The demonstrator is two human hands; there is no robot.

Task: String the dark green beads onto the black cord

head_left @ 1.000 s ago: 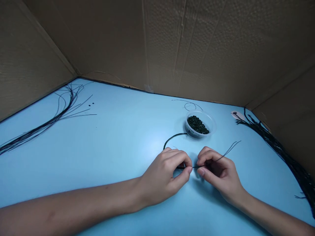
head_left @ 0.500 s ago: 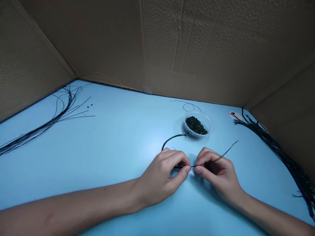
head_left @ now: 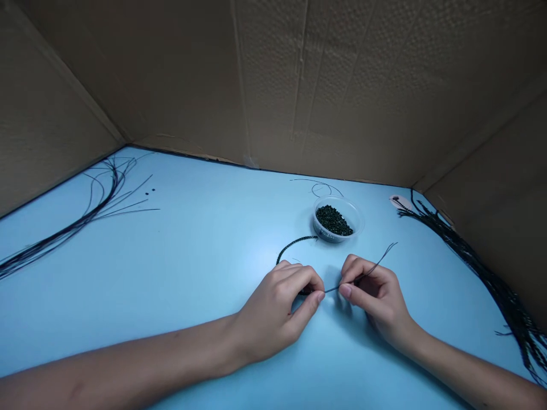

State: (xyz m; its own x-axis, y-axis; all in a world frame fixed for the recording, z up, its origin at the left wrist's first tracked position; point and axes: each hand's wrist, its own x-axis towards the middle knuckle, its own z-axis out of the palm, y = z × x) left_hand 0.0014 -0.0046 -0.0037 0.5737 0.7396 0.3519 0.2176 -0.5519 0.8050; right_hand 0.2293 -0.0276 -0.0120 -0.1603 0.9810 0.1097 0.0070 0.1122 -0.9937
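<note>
My left hand (head_left: 280,310) pinches the beaded end of a thin black cord (head_left: 294,245) between thumb and forefinger, low on the blue table (head_left: 205,250). The strung part of that cord curves up from my fingers toward a small clear cup of dark beads (head_left: 335,219). My right hand (head_left: 374,296) pinches the bare cord just right of the left fingertips; the loose tail (head_left: 382,255) sticks out up and to the right over my knuckles. The two hands are a finger's width apart.
A bundle of loose black cords (head_left: 72,225) fans out at the far left. A pile of beaded strands (head_left: 482,265) runs along the right side. Cardboard walls (head_left: 299,85) close in the back and sides. One stray cord loop (head_left: 318,185) lies behind the cup.
The hands have stayed together on the cord with a slightly wider gap between the fingertips. The view has shifted a little, so everything sits somewhat more to the left.
</note>
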